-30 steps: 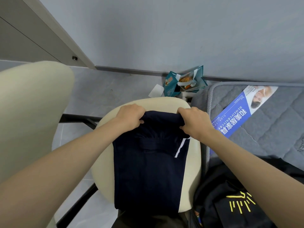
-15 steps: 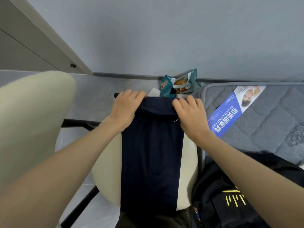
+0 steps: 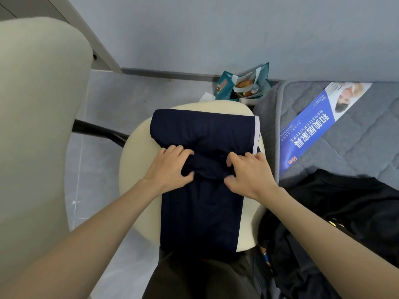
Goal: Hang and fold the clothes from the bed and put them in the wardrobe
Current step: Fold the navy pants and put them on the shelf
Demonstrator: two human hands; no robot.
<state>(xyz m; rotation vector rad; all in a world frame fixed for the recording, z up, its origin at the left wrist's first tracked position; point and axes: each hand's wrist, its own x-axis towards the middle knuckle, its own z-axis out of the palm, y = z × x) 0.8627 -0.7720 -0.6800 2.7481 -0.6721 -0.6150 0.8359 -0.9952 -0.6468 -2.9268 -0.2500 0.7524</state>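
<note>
A navy garment (image 3: 200,212) with a white side stripe lies lengthwise on a cream round chair seat (image 3: 133,169). Its far part is folded back toward me into a thick doubled layer. My left hand (image 3: 170,169) and my right hand (image 3: 248,175) both grip the bunched edge of that folded part at the garment's middle, fingers curled into the cloth. A black garment (image 3: 336,223) with a yellow print lies crumpled on the grey mattress (image 3: 356,147) at the right.
A cream chair back (image 3: 36,126) fills the left side. A teal bag (image 3: 244,83) sits on the floor by the wall beyond the seat. A blue printed label (image 3: 311,126) lies on the mattress. A black chair arm (image 3: 97,130) runs left of the seat.
Both hands carried the garment's far end out past the seat's edge, then drew the cloth back toward me; now it lies folded over at the middle of the garment.
</note>
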